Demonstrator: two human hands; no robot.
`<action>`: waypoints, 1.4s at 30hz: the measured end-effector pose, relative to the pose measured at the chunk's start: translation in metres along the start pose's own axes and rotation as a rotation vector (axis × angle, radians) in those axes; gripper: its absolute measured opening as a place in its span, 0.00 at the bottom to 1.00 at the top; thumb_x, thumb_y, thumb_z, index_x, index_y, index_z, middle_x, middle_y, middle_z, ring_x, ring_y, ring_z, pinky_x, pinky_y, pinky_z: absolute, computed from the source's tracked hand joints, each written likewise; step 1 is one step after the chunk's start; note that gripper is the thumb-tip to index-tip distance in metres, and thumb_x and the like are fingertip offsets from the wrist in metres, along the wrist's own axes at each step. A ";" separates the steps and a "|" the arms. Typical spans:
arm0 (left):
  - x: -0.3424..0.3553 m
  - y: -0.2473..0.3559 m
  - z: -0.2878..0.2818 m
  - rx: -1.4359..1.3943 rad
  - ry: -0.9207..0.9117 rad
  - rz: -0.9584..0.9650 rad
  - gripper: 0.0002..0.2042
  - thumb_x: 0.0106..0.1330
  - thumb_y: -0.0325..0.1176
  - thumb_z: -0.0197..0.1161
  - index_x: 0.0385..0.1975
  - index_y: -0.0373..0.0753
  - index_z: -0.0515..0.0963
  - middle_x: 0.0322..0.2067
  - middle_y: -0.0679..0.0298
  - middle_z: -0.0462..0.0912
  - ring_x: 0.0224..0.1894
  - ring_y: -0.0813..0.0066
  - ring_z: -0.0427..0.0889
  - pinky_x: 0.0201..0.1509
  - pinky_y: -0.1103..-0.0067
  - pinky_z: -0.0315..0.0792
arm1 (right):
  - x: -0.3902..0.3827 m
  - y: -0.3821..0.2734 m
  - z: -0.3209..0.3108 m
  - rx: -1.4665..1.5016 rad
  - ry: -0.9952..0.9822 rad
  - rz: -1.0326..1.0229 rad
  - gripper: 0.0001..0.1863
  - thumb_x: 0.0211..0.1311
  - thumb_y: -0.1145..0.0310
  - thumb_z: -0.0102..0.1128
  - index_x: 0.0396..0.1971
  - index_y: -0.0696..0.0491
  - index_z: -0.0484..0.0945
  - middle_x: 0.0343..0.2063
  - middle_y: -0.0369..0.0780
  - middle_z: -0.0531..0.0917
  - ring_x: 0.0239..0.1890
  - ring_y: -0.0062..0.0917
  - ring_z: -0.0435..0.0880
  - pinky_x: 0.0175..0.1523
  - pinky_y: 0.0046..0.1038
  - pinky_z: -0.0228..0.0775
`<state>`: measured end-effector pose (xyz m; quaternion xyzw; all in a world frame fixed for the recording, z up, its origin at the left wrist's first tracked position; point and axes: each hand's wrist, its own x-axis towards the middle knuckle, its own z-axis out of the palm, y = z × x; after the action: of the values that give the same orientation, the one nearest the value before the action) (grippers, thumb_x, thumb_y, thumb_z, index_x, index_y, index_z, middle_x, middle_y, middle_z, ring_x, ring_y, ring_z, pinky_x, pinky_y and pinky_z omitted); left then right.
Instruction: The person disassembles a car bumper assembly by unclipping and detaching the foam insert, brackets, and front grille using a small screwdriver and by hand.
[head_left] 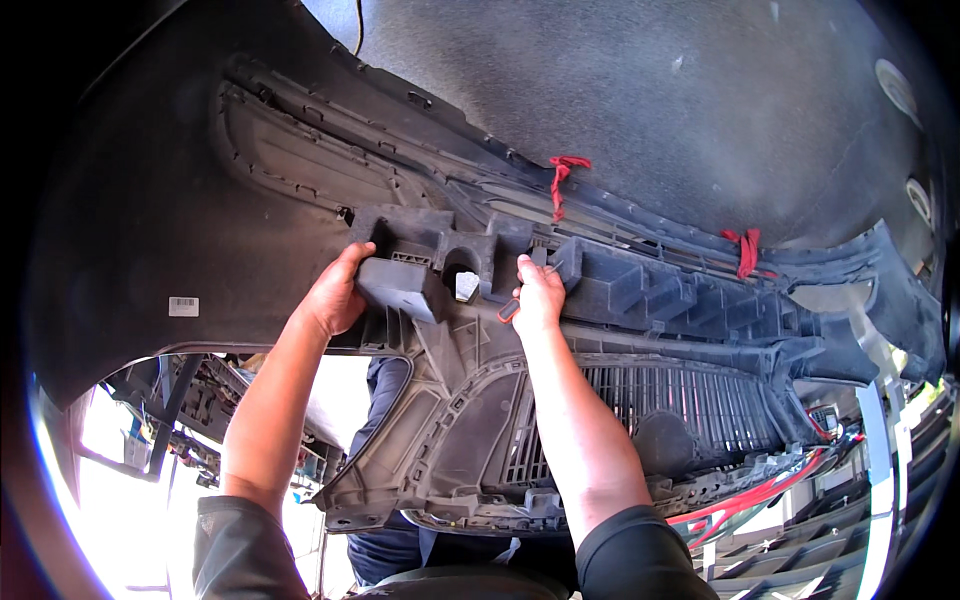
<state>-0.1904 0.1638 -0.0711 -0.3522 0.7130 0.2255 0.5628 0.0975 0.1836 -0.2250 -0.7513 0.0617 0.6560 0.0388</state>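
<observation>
The long plastic bar (604, 282) is dark grey, boxy and ribbed.

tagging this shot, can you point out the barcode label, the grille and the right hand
Barcode label (183, 306): head view, middle of its front.
Grille (705, 403): head view, on its slats.
Right hand (540, 297): head view, back of the hand.

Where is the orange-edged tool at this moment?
In the head view, just right of centre, the orange-edged tool is in the right hand, above the slatted grille.
</observation>
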 end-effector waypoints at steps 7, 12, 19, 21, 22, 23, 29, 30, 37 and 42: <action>-0.007 0.010 -0.014 -0.037 -0.014 -0.007 0.16 0.75 0.49 0.67 0.48 0.43 0.81 0.43 0.63 0.86 0.50 0.67 0.84 0.64 0.68 0.74 | 0.007 -0.004 -0.004 -0.294 -0.202 0.024 0.07 0.72 0.68 0.69 0.34 0.50 0.78 0.30 0.31 0.79 0.23 0.16 0.72 0.27 0.23 0.67; -0.014 0.015 -0.044 -0.027 0.052 0.049 0.16 0.79 0.48 0.60 0.53 0.43 0.79 0.46 0.63 0.86 0.50 0.69 0.84 0.63 0.69 0.76 | 0.004 -0.020 -0.024 -1.206 -0.547 -0.357 0.32 0.74 0.72 0.54 0.76 0.60 0.66 0.63 0.53 0.85 0.67 0.45 0.84 0.72 0.37 0.73; -0.008 0.017 -0.066 -0.083 0.081 0.129 0.24 0.81 0.55 0.55 0.59 0.40 0.80 0.51 0.61 0.86 0.53 0.67 0.84 0.66 0.67 0.75 | 0.039 -0.143 -0.108 -1.789 -0.674 -0.185 0.15 0.67 0.64 0.60 0.45 0.53 0.90 0.46 0.51 0.91 0.51 0.49 0.90 0.59 0.44 0.81; -0.016 0.022 -0.069 -0.033 0.074 0.129 0.27 0.80 0.58 0.54 0.61 0.41 0.80 0.53 0.61 0.87 0.55 0.66 0.84 0.68 0.67 0.73 | 0.048 -0.164 -0.133 -1.896 -0.696 -0.300 0.16 0.67 0.63 0.60 0.47 0.53 0.90 0.46 0.50 0.91 0.50 0.48 0.90 0.59 0.43 0.81; -0.022 0.024 -0.072 -0.063 0.062 0.113 0.27 0.80 0.58 0.53 0.62 0.41 0.80 0.54 0.60 0.87 0.56 0.66 0.84 0.69 0.67 0.73 | 0.048 -0.171 -0.138 -1.844 -0.703 -0.279 0.17 0.67 0.63 0.62 0.50 0.53 0.90 0.48 0.49 0.91 0.52 0.46 0.90 0.61 0.42 0.81; -0.025 0.025 -0.076 -0.093 0.050 0.098 0.28 0.80 0.59 0.53 0.62 0.41 0.80 0.55 0.60 0.87 0.57 0.65 0.84 0.70 0.67 0.72 | 0.050 -0.168 -0.140 -1.843 -0.706 -0.279 0.17 0.67 0.63 0.62 0.50 0.53 0.90 0.48 0.49 0.91 0.52 0.46 0.90 0.61 0.42 0.81; -0.040 0.029 -0.093 -0.107 0.044 0.014 0.32 0.78 0.63 0.49 0.66 0.44 0.79 0.59 0.58 0.86 0.61 0.58 0.82 0.72 0.60 0.70 | 0.032 -0.114 -0.094 -1.404 -0.913 -0.259 0.30 0.72 0.70 0.65 0.73 0.56 0.75 0.67 0.47 0.79 0.63 0.37 0.85 0.68 0.34 0.79; -0.043 0.029 -0.100 -0.123 0.057 0.043 0.32 0.78 0.64 0.48 0.66 0.44 0.78 0.60 0.58 0.85 0.61 0.57 0.82 0.73 0.60 0.70 | 0.018 -0.107 -0.074 -1.428 -0.951 -0.392 0.33 0.72 0.69 0.65 0.75 0.55 0.71 0.66 0.48 0.78 0.60 0.37 0.86 0.66 0.34 0.80; -0.053 0.020 -0.109 -0.119 0.045 0.080 0.35 0.80 0.66 0.44 0.70 0.43 0.75 0.64 0.58 0.82 0.65 0.60 0.79 0.74 0.62 0.69 | -0.019 -0.094 -0.025 -1.801 -0.859 -0.434 0.36 0.70 0.65 0.66 0.77 0.51 0.70 0.76 0.49 0.64 0.73 0.50 0.69 0.79 0.43 0.66; -0.055 0.020 -0.147 0.220 0.166 -0.002 0.38 0.76 0.72 0.46 0.63 0.42 0.78 0.40 0.64 0.82 0.40 0.73 0.79 0.48 0.72 0.74 | -0.027 -0.093 -0.035 -1.833 -0.882 -0.517 0.31 0.69 0.66 0.63 0.73 0.49 0.73 0.73 0.51 0.68 0.72 0.51 0.72 0.77 0.45 0.70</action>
<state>-0.2937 0.0850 0.0195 -0.3065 0.7771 0.1155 0.5375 0.1419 0.2721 -0.1961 -0.1779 -0.6406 0.6388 -0.3872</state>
